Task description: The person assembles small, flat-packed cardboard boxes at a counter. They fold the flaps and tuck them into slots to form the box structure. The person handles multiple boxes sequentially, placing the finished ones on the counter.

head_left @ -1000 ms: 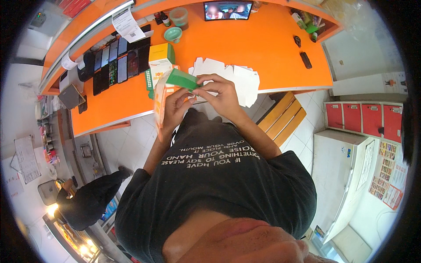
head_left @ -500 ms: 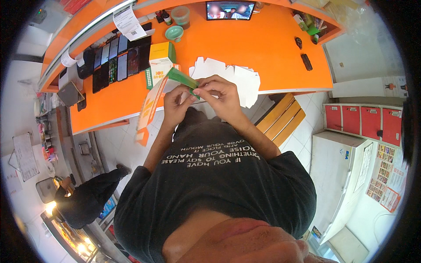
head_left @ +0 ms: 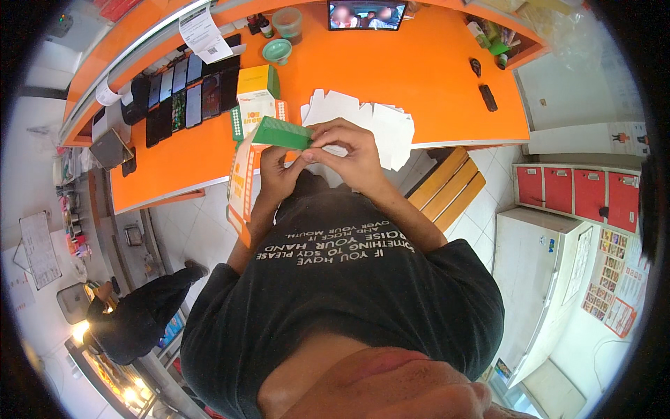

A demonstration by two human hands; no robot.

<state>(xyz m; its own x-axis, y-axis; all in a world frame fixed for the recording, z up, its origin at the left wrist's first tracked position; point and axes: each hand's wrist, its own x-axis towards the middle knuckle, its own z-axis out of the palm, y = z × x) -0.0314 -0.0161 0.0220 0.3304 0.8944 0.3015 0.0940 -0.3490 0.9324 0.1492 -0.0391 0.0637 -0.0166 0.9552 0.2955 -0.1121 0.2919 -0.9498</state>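
Note:
In front of my body, over the table's near edge, I hold a cardboard food carton (head_left: 283, 135), green on one panel and white with orange print on the long panel hanging at the left. My left hand (head_left: 280, 174) has thumb and fingers pinched at the lower edge of the green panel. My right hand (head_left: 349, 150) pinches that panel's right end, its thumb close to the left thumb. A pile of flat white cardboard sheets (head_left: 359, 120) lies just beyond my right hand. Yellow, white and green cartons (head_left: 257, 87) stand behind the held one.
The orange table (head_left: 391, 66) carries several phones (head_left: 186, 98) at the left, a green bowl (head_left: 277, 51), a plastic tub (head_left: 287, 25) and a lit screen (head_left: 366, 15). A wooden stool (head_left: 450, 188) stands below the near right edge. Another person (head_left: 143, 318) works at the lower left.
The held carton has turned, so its green panel now shows broader and flatter. Its long white-and-orange panel has swung right, toward my left forearm. Both hands keep their pinch.

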